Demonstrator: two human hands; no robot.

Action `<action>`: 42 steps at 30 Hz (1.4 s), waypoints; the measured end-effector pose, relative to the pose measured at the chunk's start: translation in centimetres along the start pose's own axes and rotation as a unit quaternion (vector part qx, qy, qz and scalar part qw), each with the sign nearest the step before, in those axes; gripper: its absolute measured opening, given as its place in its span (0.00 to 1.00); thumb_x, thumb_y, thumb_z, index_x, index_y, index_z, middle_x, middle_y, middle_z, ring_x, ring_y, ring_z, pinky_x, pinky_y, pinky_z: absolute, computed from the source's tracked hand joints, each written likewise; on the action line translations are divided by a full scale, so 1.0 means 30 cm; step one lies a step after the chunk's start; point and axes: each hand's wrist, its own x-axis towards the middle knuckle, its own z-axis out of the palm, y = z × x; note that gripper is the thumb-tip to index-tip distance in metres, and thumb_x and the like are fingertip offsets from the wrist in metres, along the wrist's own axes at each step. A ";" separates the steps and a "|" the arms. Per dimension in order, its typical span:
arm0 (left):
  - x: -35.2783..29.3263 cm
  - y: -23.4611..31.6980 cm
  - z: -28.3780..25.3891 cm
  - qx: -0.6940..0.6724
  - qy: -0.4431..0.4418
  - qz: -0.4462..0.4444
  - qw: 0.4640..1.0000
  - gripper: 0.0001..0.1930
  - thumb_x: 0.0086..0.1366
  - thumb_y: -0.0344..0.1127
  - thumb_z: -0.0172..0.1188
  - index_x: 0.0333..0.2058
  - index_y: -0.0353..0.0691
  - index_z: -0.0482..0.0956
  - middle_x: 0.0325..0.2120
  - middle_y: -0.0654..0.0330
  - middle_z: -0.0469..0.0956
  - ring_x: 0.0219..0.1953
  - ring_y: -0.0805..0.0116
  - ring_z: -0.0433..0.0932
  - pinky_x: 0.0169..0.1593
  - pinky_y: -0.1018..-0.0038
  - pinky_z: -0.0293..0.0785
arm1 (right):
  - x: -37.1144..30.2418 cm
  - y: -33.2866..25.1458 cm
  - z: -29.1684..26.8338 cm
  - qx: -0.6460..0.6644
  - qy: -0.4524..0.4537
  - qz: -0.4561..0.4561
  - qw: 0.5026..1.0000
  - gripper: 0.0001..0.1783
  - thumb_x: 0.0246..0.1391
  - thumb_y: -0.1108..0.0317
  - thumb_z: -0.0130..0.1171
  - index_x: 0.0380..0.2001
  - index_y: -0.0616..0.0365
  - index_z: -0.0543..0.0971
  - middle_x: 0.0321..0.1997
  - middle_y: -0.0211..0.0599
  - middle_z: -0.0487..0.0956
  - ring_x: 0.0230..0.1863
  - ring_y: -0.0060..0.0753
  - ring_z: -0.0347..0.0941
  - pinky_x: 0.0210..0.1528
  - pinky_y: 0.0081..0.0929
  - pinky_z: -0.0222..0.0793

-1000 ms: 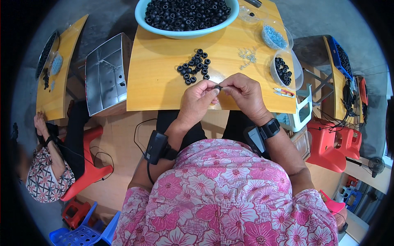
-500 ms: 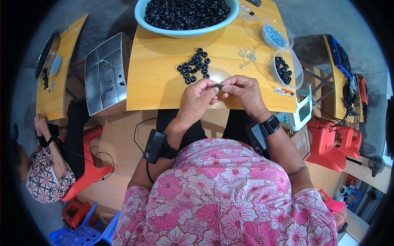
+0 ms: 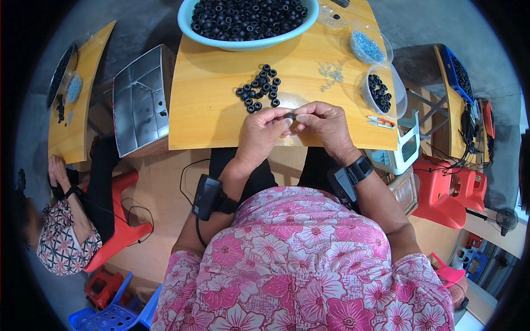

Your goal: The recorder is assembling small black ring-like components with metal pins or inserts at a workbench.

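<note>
Head: 1 blue basin [image 3: 248, 45] holds black rings [image 3: 248, 19].

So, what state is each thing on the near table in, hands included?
Left hand: fingertips closed on a black ring.
Right hand: fingertips at that ring, grip unclear.
Light-blue basin: heaped with black rings.
Loose rings: scattered in a cluster.
Tiny clear beads: spread loose.
Upper clear tub: holding blue beads.
Lower clear tub: part-filled with rings.
Red-handled snips: lying flat, blades unclear.
</note>
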 end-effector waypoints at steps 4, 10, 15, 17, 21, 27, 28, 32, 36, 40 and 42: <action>-0.002 0.005 0.006 -0.012 0.011 -0.004 1.000 0.13 0.62 0.25 0.57 0.45 0.28 0.75 0.32 0.61 0.78 0.31 0.78 0.76 0.38 0.81 0.74 | 0.010 -0.015 -0.005 -0.059 -0.009 -0.013 0.998 0.06 0.53 0.77 0.57 0.34 0.66 0.79 0.29 0.33 0.80 0.30 0.21 0.75 0.37 0.18 0.73; 0.000 -0.005 0.011 -0.019 0.028 -0.010 0.999 0.13 0.62 0.25 0.56 0.45 0.28 0.75 0.33 0.60 0.78 0.31 0.77 0.76 0.38 0.79 0.76 | 0.035 -0.018 -0.007 -0.111 -0.037 -0.049 0.992 0.06 0.53 0.78 0.58 0.35 0.67 0.79 0.30 0.33 0.80 0.30 0.19 0.75 0.37 0.17 0.72; -0.008 0.009 0.028 0.022 0.038 0.011 0.999 0.13 0.63 0.25 0.55 0.47 0.29 0.76 0.32 0.62 0.77 0.31 0.77 0.76 0.38 0.80 0.75 | 0.024 -0.012 -0.003 -0.111 -0.011 -0.060 0.992 0.06 0.53 0.77 0.58 0.34 0.67 0.80 0.29 0.32 0.80 0.29 0.18 0.74 0.35 0.17 0.72; -0.009 0.008 0.028 0.043 0.036 0.027 0.998 0.13 0.64 0.26 0.54 0.47 0.29 0.76 0.31 0.62 0.77 0.31 0.77 0.75 0.38 0.81 0.75 | 0.021 -0.009 0.003 -0.102 0.002 -0.065 0.993 0.06 0.53 0.76 0.58 0.33 0.67 0.80 0.28 0.32 0.80 0.28 0.18 0.74 0.33 0.17 0.71; -0.010 0.002 0.022 0.070 0.039 0.045 0.996 0.13 0.66 0.28 0.52 0.48 0.29 0.76 0.30 0.64 0.76 0.30 0.78 0.74 0.39 0.81 0.73 | 0.020 -0.012 0.012 -0.071 0.006 -0.056 0.996 0.06 0.54 0.76 0.57 0.34 0.67 0.80 0.29 0.32 0.80 0.28 0.18 0.74 0.33 0.16 0.71; -0.016 0.014 0.026 0.034 0.043 0.016 0.998 0.14 0.66 0.27 0.52 0.49 0.30 0.75 0.30 0.63 0.76 0.31 0.78 0.73 0.39 0.82 0.72 | 0.019 -0.025 0.016 -0.055 0.009 -0.042 0.998 0.06 0.54 0.76 0.57 0.34 0.67 0.80 0.29 0.31 0.80 0.28 0.17 0.74 0.33 0.16 0.71; -0.018 0.014 0.027 0.023 0.046 0.009 0.999 0.14 0.66 0.27 0.52 0.49 0.30 0.75 0.30 0.63 0.76 0.31 0.78 0.73 0.39 0.81 0.73 | 0.019 -0.027 0.016 -0.056 0.007 -0.042 0.998 0.06 0.54 0.76 0.57 0.34 0.67 0.80 0.29 0.31 0.80 0.28 0.17 0.74 0.33 0.16 0.71; -0.018 0.008 0.024 0.011 0.052 -0.010 0.999 0.14 0.66 0.28 0.52 0.49 0.31 0.76 0.30 0.63 0.77 0.31 0.78 0.73 0.39 0.81 0.73 | 0.022 -0.021 0.017 -0.056 -0.003 -0.056 0.997 0.06 0.54 0.76 0.57 0.34 0.67 0.80 0.29 0.31 0.80 0.28 0.17 0.73 0.33 0.16 0.70; -0.015 0.010 0.027 -0.016 0.039 0.008 0.999 0.14 0.66 0.28 0.52 0.48 0.31 0.76 0.30 0.63 0.77 0.32 0.78 0.73 0.39 0.81 0.73 | 0.016 -0.021 0.023 -0.062 -0.009 -0.029 0.998 0.07 0.55 0.77 0.55 0.37 0.66 0.79 0.32 0.33 0.80 0.31 0.20 0.75 0.38 0.18 0.73; -0.012 -0.004 0.020 -0.032 0.038 -0.018 0.999 0.13 0.66 0.27 0.53 0.48 0.29 0.76 0.33 0.60 0.78 0.32 0.77 0.75 0.40 0.80 0.74 | 0.014 -0.016 0.027 -0.037 0.007 -0.021 0.999 0.07 0.55 0.77 0.55 0.36 0.66 0.79 0.31 0.33 0.80 0.30 0.20 0.75 0.38 0.18 0.73; -0.015 0.006 0.027 -0.032 0.038 -0.024 0.998 0.13 0.65 0.27 0.53 0.48 0.28 0.75 0.33 0.58 0.79 0.33 0.75 0.76 0.40 0.79 0.75 | 0.011 -0.026 0.030 -0.025 0.009 -0.019 0.999 0.06 0.55 0.76 0.56 0.35 0.67 0.79 0.30 0.33 0.80 0.29 0.19 0.75 0.36 0.17 0.72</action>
